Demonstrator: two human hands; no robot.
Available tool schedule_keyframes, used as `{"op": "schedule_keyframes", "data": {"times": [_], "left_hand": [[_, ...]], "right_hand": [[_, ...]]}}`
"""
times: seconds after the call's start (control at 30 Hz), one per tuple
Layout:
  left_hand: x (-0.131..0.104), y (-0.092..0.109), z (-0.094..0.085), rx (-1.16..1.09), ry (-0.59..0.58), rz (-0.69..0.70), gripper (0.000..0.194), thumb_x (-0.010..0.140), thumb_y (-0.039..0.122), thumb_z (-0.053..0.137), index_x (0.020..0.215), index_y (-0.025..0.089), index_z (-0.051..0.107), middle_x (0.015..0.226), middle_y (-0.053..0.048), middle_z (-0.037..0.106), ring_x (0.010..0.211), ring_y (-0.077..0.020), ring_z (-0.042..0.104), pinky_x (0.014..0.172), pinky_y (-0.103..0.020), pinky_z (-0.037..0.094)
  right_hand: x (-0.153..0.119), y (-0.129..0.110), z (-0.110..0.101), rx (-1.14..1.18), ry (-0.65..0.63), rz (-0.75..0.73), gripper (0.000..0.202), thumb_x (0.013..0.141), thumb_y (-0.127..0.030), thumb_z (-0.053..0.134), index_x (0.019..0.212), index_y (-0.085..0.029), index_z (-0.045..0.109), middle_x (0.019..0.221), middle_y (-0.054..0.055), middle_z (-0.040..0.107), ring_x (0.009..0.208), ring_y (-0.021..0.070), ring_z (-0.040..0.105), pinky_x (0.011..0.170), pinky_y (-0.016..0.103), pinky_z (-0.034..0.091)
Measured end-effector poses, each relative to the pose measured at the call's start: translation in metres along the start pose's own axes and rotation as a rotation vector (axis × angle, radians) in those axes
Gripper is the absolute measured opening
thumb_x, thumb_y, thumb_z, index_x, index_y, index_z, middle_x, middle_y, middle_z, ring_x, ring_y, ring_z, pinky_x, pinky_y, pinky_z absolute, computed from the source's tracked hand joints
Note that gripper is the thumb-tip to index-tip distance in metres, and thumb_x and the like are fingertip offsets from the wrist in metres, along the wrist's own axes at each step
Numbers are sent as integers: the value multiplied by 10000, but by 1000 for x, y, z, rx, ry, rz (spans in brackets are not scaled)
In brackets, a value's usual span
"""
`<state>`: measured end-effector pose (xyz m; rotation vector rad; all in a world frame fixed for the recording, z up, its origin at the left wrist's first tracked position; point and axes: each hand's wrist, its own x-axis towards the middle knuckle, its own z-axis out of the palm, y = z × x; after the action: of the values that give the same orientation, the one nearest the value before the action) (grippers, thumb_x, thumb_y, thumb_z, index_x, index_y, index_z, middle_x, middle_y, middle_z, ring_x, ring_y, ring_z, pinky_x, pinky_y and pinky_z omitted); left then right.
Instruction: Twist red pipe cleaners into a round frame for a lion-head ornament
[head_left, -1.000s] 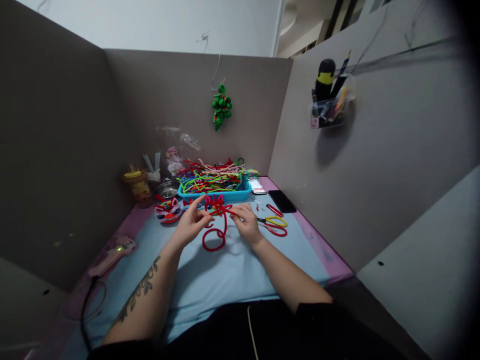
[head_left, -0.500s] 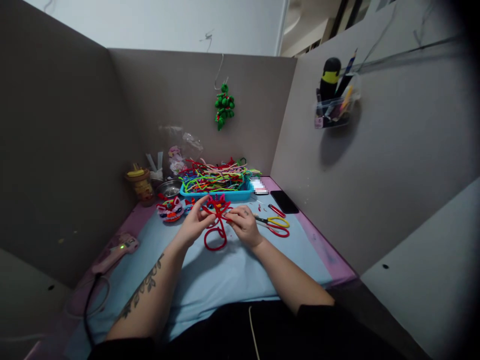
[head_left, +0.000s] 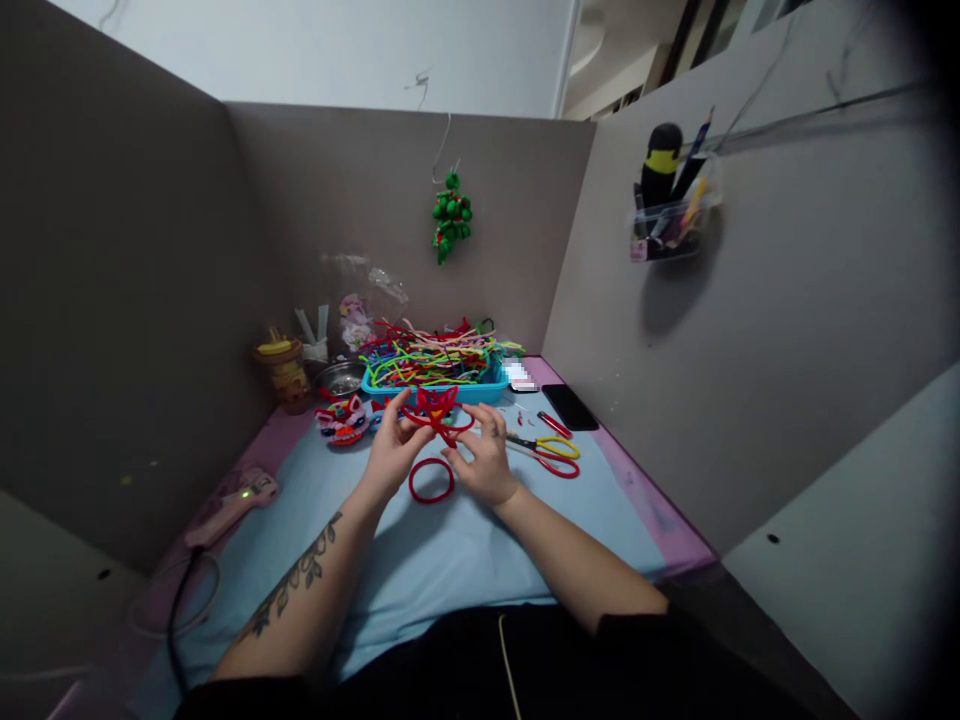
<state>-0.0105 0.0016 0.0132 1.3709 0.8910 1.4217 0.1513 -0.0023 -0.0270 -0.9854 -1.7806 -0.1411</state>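
Between my two hands is a red pipe-cleaner shape (head_left: 437, 412), bent into loops and points and raised over the cloth. My left hand (head_left: 391, 447) pinches its left side between thumb and fingers. On the other side, my right hand (head_left: 486, 458) has its fingertips on the right loop, with the thumb lower, near the shape's bottom tip. Directly below, a red pipe-cleaner ring (head_left: 431, 481) lies on the light blue cloth (head_left: 420, 555). Colourful pipe-cleaner animal faces sit behind; the left one (head_left: 343, 421) shows clearly, and another is partly hidden behind the red shape.
A blue tray (head_left: 480, 393) heaped with pipe cleaners stands at the back. Scissors (head_left: 551, 452), a red cutter (head_left: 555, 424) and a black phone (head_left: 570, 407) lie right. A glue gun (head_left: 232, 508) with a cord rests left. Partitions enclose the desk.
The red shape has turned, its loops now spread to both sides. My right hand's fingers have opened around its right loop. The ring below now shows apart from the shape.
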Motion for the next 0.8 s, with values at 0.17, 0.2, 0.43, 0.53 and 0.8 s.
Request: {"op": "schedule_keyframes", "data": {"times": [0.17, 0.2, 0.43, 0.53, 0.8], "left_hand": [[1, 5, -9, 115, -133, -39, 828, 711, 266, 658, 1404, 218, 208, 783, -14, 633, 679, -132, 603, 622, -245, 468], [2, 6, -11, 135, -169, -56, 846, 710, 263, 658, 1413, 218, 189, 797, -22, 639, 679, -134, 603, 611, -241, 463], [7, 7, -19, 145, -135, -17, 877, 717, 241, 644, 1431, 186, 137, 690, 27, 605, 639, -109, 575, 600, -214, 429], [7, 5, -17, 133, -159, -4, 881, 723, 239, 644, 1434, 178, 128, 703, 17, 610, 654, -115, 583, 621, -224, 436], [-1, -1, -5, 418, -257, 113, 797, 763, 249, 596, 1429, 161, 168, 792, -34, 664, 711, -147, 624, 694, -266, 473]], "right_hand": [[5, 7, -1, -55, 85, -1, 76, 741, -218, 635, 732, -266, 694, 1246, 32, 460, 1231, 293, 312, 1024, 500, 301], [6, 9, -2, -59, 97, 6, 75, 741, -218, 637, 720, -264, 693, 1245, 33, 461, 1229, 293, 312, 1024, 500, 298], [7, 11, -8, 206, 60, 72, 188, 774, -356, 586, 897, -224, 637, 1147, 83, 517, 1146, 272, 420, 984, 477, 338], [10, 11, -7, 279, 47, 194, 241, 820, -381, 535, 955, -213, 643, 1150, 101, 525, 1140, 254, 437, 984, 461, 337], [10, 16, 13, 602, -154, 514, 213, 695, -390, 690, 801, -206, 712, 1352, 94, 446, 1274, 274, 367, 1067, 443, 235]]}}
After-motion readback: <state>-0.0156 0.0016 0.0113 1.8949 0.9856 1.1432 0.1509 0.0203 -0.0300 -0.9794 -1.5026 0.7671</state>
